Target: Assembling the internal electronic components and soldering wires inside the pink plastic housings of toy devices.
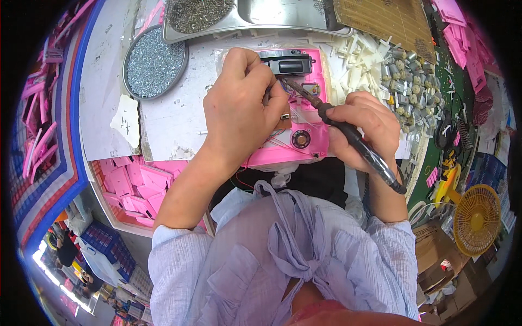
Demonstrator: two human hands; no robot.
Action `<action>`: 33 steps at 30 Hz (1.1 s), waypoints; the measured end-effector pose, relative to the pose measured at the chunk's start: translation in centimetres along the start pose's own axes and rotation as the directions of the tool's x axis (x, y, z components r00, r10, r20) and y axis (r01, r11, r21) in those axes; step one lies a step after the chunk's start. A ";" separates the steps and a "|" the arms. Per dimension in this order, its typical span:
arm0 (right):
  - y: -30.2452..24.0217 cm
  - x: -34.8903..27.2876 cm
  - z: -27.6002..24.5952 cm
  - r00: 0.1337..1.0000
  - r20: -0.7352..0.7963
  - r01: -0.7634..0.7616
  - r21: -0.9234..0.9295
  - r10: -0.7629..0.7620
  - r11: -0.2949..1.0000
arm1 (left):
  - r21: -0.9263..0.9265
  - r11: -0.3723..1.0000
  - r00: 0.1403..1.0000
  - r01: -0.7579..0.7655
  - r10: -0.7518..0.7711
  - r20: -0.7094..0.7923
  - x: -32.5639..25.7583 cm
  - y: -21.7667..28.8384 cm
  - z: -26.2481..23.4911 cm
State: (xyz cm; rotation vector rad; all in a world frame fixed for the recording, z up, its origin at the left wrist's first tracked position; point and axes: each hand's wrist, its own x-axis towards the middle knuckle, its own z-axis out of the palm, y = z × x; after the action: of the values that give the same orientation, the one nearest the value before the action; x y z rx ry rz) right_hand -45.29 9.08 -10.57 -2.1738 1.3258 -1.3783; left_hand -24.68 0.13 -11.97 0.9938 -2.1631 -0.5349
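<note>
My right hand (370, 127) grips the black handle of a soldering iron (356, 142). Its tip points up and left, reaching in beside a black plastic part (288, 66) at the far side of a pink plastic housing (319, 127). Over the housing's left side is my left hand (236, 106), fingers pinched close to the iron's tip; what they hold is hidden behind the knuckles. Nearer to me in the housing are a small round speaker (300, 139), thin wires and a brown circuit board (285, 120), partly covered by my left hand.
A round dish of screws (155, 62) stands at left, near a steel tray (266, 13) at the far edge. White plastic parts (359, 62) and small motors (410, 81) are heaped right. Pink pieces (133, 182) fill a bin at near left. A yellow fan (477, 220) stands at right.
</note>
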 end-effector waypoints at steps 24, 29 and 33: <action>-1.0 -1.3 -2.6 0.999 -0.053 0.002 -0.008 -0.003 1.000 | 0.074 0.997 0.999 0.011 -0.008 -0.033 -0.5 0.5 0.0; -1.3 -2.1 -3.8 0.994 -0.107 -0.030 -0.031 0.026 0.999 | 0.065 0.998 0.996 -0.011 0.017 -0.091 -1.5 1.7 -2.0; -1.2 -2.5 -4.1 0.987 -0.150 -0.070 -0.025 0.065 0.997 | -0.177 0.977 0.944 -0.121 0.168 0.283 -2.0 3.0 -2.6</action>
State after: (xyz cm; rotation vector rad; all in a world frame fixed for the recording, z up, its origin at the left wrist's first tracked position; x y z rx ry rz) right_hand -48.34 12.80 -9.15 -2.0588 1.4673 -1.5291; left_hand -23.37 3.34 -9.18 0.6959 -2.3908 -0.8134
